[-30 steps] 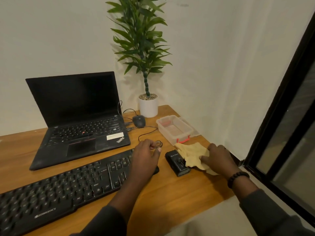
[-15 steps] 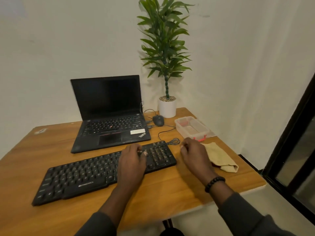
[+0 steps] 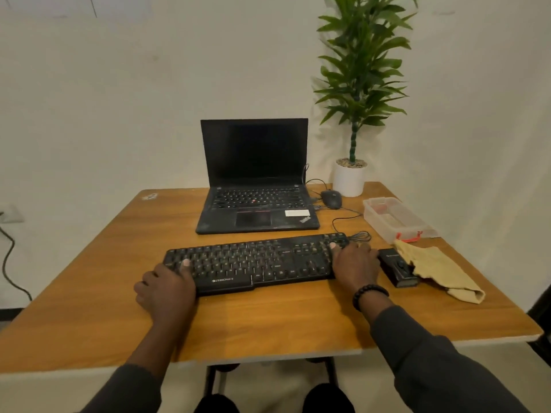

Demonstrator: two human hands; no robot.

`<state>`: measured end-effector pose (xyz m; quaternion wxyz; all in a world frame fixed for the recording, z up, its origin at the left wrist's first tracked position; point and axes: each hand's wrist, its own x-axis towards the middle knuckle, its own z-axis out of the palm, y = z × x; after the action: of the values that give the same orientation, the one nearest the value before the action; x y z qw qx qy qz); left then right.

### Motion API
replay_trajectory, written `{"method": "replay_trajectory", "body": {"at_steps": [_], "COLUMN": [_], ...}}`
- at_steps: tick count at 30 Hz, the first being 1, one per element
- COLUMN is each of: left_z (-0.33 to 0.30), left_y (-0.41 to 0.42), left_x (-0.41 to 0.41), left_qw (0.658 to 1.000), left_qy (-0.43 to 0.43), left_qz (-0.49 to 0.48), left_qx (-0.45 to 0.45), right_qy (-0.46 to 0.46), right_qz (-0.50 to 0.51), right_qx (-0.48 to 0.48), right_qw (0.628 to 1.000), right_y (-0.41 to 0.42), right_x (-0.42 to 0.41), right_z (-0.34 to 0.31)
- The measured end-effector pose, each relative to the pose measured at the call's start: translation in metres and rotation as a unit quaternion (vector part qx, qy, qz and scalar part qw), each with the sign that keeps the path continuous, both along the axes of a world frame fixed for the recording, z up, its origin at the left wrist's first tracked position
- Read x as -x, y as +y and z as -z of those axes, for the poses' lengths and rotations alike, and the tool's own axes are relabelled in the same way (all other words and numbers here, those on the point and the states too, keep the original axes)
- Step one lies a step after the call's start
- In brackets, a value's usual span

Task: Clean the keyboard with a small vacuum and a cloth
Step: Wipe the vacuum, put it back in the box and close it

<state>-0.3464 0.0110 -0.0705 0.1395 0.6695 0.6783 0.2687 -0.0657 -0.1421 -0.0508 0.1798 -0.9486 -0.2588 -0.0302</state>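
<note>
Black keyboard (image 3: 256, 260) lay crosswise, gripped at both ends by left hand (image 3: 167, 289) and right hand (image 3: 354, 265); vacuum (image 3: 398, 271) just beside right.

Dim warm light, soft focus, edges warped.

Home office corner: wooden desk (image 3: 268, 329), open laptop (image 3: 256, 180), wired keyboard (image 3: 253, 260), potted plant (image 3: 354, 93).
</note>
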Motion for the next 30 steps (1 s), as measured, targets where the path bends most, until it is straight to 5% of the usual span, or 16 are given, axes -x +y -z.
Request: {"method": "replay_trajectory", "body": {"at_steps": [7, 16, 24, 30], "left_z": [-0.017, -0.072, -0.050, -0.012], "left_y": [0.054, 0.124, 0.202, 0.222], "left_x": [0.005, -0.019, -0.075, -0.081], "left_qw": [0.990, 0.985, 0.961, 0.963], "left_qy": [-0.053, -0.170, -0.269, -0.258], "left_qz": [-0.058, -0.003, 0.029, 0.028], "left_qx": [0.120, 0.015, 0.053, 0.065], "right_qy": [0.074, 0.002, 0.016, 0.041], "right_qz": [0.037, 0.002, 0.034, 0.041], "right_qx": [-0.055, -0.189, -0.175, -0.143], "right_qw": [0.995, 0.982, 0.984, 0.988], "right_y": [0.018, 0.076, 0.153, 0.169], "right_x": [-0.022, -0.065, -0.109, -0.109], "right_z": [0.001, -0.067, -0.045, -0.005]}}
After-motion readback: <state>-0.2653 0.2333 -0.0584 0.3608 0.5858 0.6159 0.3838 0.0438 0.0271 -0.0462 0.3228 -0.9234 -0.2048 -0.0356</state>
